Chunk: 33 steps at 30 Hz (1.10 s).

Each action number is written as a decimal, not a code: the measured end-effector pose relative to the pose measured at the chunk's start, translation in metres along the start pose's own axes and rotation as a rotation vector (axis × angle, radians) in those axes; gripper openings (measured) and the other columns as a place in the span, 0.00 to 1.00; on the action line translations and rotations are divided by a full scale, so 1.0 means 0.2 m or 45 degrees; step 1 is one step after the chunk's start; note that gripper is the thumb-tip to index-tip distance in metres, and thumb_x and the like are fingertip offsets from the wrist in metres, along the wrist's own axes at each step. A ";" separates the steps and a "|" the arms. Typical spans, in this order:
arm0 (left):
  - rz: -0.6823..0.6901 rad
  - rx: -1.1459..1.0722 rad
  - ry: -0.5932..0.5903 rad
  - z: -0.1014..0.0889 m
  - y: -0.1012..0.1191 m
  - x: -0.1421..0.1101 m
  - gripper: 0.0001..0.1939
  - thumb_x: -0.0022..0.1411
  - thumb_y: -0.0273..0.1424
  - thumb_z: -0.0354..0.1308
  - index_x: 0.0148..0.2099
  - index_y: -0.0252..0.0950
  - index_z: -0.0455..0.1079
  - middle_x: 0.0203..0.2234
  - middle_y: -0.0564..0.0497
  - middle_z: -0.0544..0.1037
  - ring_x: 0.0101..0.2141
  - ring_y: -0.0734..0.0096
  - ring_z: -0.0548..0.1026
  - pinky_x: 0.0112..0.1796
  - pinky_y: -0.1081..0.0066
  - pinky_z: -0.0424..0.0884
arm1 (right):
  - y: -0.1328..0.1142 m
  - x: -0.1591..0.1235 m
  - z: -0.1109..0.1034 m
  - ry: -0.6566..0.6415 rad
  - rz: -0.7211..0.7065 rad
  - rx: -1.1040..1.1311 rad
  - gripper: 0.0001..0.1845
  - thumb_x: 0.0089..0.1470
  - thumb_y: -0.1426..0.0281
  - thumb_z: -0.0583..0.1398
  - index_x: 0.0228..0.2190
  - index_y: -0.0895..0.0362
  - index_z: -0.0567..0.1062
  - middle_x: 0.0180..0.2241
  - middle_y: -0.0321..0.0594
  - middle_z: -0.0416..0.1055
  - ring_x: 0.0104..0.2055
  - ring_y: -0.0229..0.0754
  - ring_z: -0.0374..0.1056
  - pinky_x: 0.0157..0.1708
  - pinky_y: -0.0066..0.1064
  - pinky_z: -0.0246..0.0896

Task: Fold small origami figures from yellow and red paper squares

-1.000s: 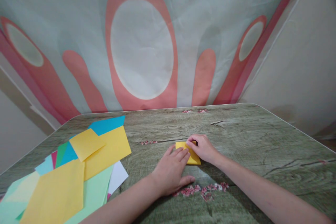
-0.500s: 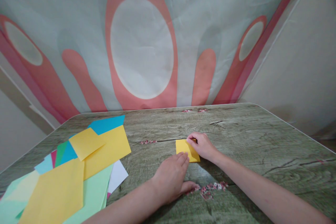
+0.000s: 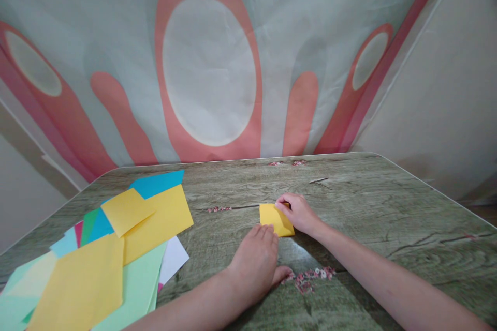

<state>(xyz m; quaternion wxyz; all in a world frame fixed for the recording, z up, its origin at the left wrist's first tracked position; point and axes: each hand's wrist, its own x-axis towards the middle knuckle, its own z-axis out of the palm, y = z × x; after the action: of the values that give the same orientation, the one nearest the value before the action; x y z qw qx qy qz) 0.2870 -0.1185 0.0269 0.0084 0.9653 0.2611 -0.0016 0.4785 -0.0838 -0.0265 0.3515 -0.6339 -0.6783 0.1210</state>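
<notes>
A small folded yellow paper [image 3: 274, 216] lies on the wood-patterned table [image 3: 368, 201] near its middle. My right hand [image 3: 298, 213] rests on the paper's right edge with fingers curled, pinching or pressing its far corner. Flat on the table lies my left hand [image 3: 256, 261], fingers stretched out together, their tips at the paper's near edge. The right part of the paper is hidden under my right hand.
A loose spread of coloured sheets [image 3: 101, 258], yellow, mint green, blue, white and pink, covers the table's left side. A patterned pink-and-grey backdrop [image 3: 209, 62] hangs behind the table. The table's rounded far right corner [image 3: 373, 155] is close to a plain wall.
My left hand has slid back toward me off the yellow paper, so more of the paper shows. The right hand has stayed on the paper's right edge.
</notes>
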 end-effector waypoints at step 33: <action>-0.201 0.208 -0.074 0.05 0.14 -0.02 0.32 0.59 0.47 0.50 0.52 0.22 0.66 0.46 0.33 0.70 0.48 0.51 0.67 0.51 0.58 0.60 | 0.00 0.00 0.00 0.028 -0.026 0.017 0.07 0.53 0.70 0.56 0.27 0.57 0.75 0.28 0.37 0.73 0.32 0.39 0.66 0.35 0.29 0.56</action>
<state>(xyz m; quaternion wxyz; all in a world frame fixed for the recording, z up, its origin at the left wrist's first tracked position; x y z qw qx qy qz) 0.2972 -0.1461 0.0178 -0.0630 0.9387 0.3349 -0.0517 0.4786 -0.0840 -0.0274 0.3643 -0.6259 -0.6800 0.1149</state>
